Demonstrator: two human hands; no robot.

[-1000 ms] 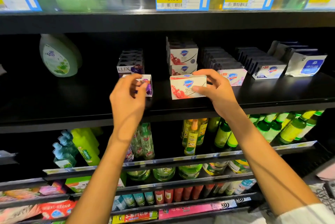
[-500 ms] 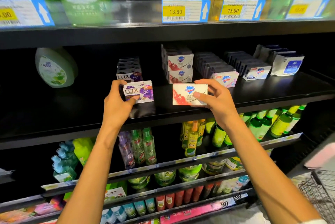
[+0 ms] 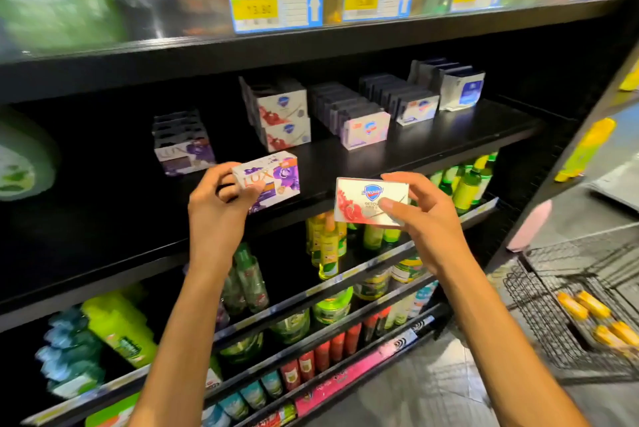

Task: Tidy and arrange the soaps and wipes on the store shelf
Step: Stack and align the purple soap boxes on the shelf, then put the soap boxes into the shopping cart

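Observation:
My left hand (image 3: 218,208) grips a purple and white Lux soap box (image 3: 273,177) just in front of the black shelf (image 3: 432,150). My right hand (image 3: 422,215) holds a red and white Safeguard soap box (image 3: 366,200) off the shelf's front edge, lower than the shelf board. On the shelf stand a row of Lux boxes (image 3: 183,150), a two-high stack of red Safeguard boxes (image 3: 283,118), a row of pink Safeguard boxes (image 3: 363,127), a row of blue Safeguard boxes (image 3: 415,108) and white wipe packs (image 3: 461,89) at the right.
A green and white refill pouch (image 3: 20,163) lies at the shelf's far left. Lower shelves hold green bottles (image 3: 463,184) and sprays. A wire basket (image 3: 570,305) with orange items stands on the floor at the right. Price tags (image 3: 276,6) line the upper shelf.
Both hands have pulled their soap boxes off the shelf toward me and lower. The view has swung to the right, showing the basket on the floor.

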